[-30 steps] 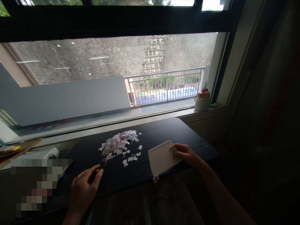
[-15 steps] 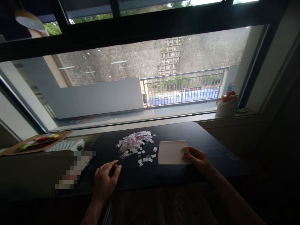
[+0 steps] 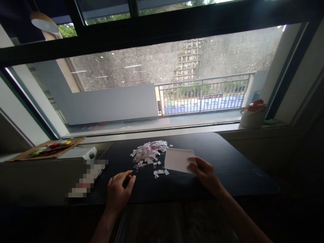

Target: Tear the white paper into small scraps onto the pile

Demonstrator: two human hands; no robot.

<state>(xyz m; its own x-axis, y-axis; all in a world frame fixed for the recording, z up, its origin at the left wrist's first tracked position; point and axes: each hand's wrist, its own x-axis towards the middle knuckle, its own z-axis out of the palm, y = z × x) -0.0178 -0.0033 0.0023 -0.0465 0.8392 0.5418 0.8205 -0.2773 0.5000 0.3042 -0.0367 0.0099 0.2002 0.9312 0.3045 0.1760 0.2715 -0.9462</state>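
A pile of small cut paper pieces [image 3: 149, 152], mostly white with some pink, lies on the black tabletop [image 3: 222, 168]. Several loose scraps [image 3: 160, 172] are scattered on its near right side. Between thumb and fingers, my right hand [image 3: 205, 173] grips a white card [image 3: 178, 160] with rounded corners by its right edge. The card is tilted and its left edge comes close to the pile, covering part of the table. My left hand [image 3: 120, 189] rests at the table's near left, just short of the pile, its fingers curved and a gap showing between thumb and forefinger.
A white pot [image 3: 251, 118] with an orange top stands on the windowsill at right. At left are a white ridged appliance [image 3: 79, 153] with a knob and brown paper [image 3: 19, 155] bearing colourful items. A large window [image 3: 121, 104] rises behind the table.
My right hand has moved the card left toward the pile and tilted it. My left hand keeps nearly the same place by the pile. The whole view has shifted slightly.
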